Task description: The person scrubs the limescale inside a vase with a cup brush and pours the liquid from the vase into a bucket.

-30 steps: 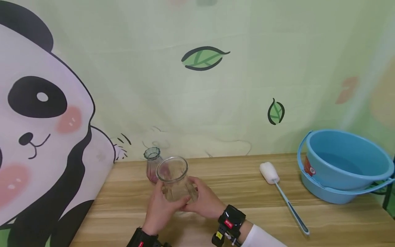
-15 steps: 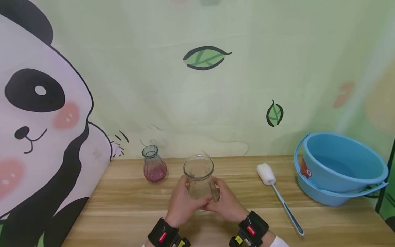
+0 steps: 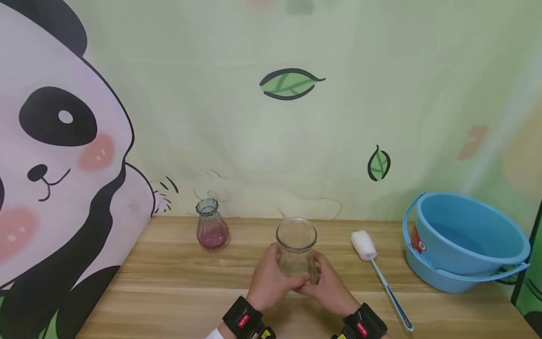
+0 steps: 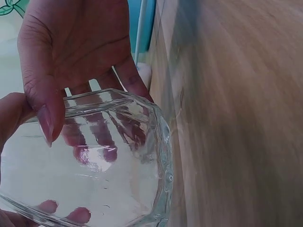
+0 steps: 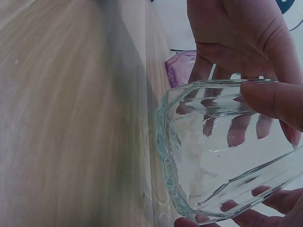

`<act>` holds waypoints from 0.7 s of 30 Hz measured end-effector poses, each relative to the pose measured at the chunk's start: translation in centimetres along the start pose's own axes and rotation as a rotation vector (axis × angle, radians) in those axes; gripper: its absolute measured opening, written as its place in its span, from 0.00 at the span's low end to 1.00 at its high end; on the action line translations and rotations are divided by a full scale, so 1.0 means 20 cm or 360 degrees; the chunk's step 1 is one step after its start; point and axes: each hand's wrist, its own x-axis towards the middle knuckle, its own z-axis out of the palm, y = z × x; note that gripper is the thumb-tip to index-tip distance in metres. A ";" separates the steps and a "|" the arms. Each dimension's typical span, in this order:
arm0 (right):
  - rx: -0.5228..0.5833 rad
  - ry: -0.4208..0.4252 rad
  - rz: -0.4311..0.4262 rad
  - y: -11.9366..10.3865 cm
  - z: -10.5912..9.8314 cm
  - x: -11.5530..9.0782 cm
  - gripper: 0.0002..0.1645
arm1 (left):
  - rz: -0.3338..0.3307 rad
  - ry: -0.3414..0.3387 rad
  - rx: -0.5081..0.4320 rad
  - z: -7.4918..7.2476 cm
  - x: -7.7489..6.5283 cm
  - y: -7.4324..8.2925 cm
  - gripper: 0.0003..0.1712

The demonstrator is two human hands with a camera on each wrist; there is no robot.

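A clear glass vase (image 3: 295, 262) with a wide round rim stands upright between both hands near the middle of the table. My left hand (image 3: 272, 278) grips its left side, and my right hand (image 3: 332, 288) grips the right side. The two thumbs meet across the front of the glass. In the left wrist view, fingers show through the faceted wall of the vase (image 4: 118, 179), whose base is close to the tabletop. The right wrist view has the same vase (image 5: 213, 156), with fingers curled along both sides.
A smaller vase (image 3: 212, 233), pink-purple below and bluish at its rim, stands at the back left. To the right lies a white sponge brush (image 3: 363, 246) with a long handle. Stacked blue buckets (image 3: 423, 217) stand at the far right of the wooden table (image 3: 178, 287).
Both hands have carried the clear vase rightward, away from the pink-purple vase, which it overlapped in the head view a second ago. The head view has shifted slightly.
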 end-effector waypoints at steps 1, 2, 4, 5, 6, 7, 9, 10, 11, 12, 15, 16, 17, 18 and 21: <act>-0.0001 0.0009 0.0008 0.01 0.00 0.00 0.58 | 0.0000 0.0004 0.0006 0.01 0.00 0.00 0.54; -0.0009 0.0017 0.0007 0.01 -0.01 0.00 0.58 | 0.0006 0.0005 0.0008 0.02 0.00 0.00 0.54; -0.0012 0.0033 0.0012 0.03 -0.01 0.00 0.58 | 0.0021 0.0009 0.0004 0.03 0.00 0.00 0.53; -0.0015 0.0040 0.0015 0.03 -0.01 0.00 0.58 | 0.0027 0.0011 -0.0002 0.03 0.01 0.00 0.53; -0.0013 0.0046 0.0017 0.04 -0.02 0.01 0.58 | 0.0035 0.0013 -0.0011 0.04 0.01 0.01 0.52; -0.0008 0.0052 0.0017 0.05 -0.02 0.01 0.57 | 0.0042 0.0014 -0.0022 0.04 0.01 0.01 0.52; 0.0011 0.0060 0.0022 0.06 -0.03 0.01 0.58 | 0.0045 0.0012 -0.0030 0.05 0.01 0.01 0.52; 0.0017 0.0060 0.0023 0.06 -0.03 0.01 0.58 | 0.0046 0.0012 -0.0030 0.06 0.01 0.01 0.52; 0.0015 0.0059 0.0022 0.06 -0.03 0.01 0.58 | 0.0045 0.0010 -0.0032 0.06 0.01 0.01 0.51; 0.0008 0.0058 0.0020 0.06 -0.04 0.01 0.58 | 0.0045 0.0009 -0.0032 0.07 0.02 0.01 0.51; -0.0021 0.0058 0.0005 0.06 -0.05 0.01 0.59 | 0.0048 0.0008 -0.0031 0.08 0.01 0.01 0.51; -0.0033 0.0057 -0.0004 0.06 -0.05 0.01 0.59 | 0.0050 0.0010 -0.0032 0.09 0.01 0.01 0.51; -0.0039 0.0057 -0.0012 0.06 -0.05 0.01 0.59 | 0.0054 0.0013 -0.0033 0.09 0.01 0.01 0.51; -0.0044 0.0059 -0.0015 0.06 -0.05 0.01 0.60 | 0.0057 0.0018 -0.0032 0.09 0.01 0.01 0.50; -0.0030 0.0051 -0.0023 0.06 -0.05 0.00 0.60 | 0.0083 0.0023 -0.0016 0.10 0.00 0.01 0.50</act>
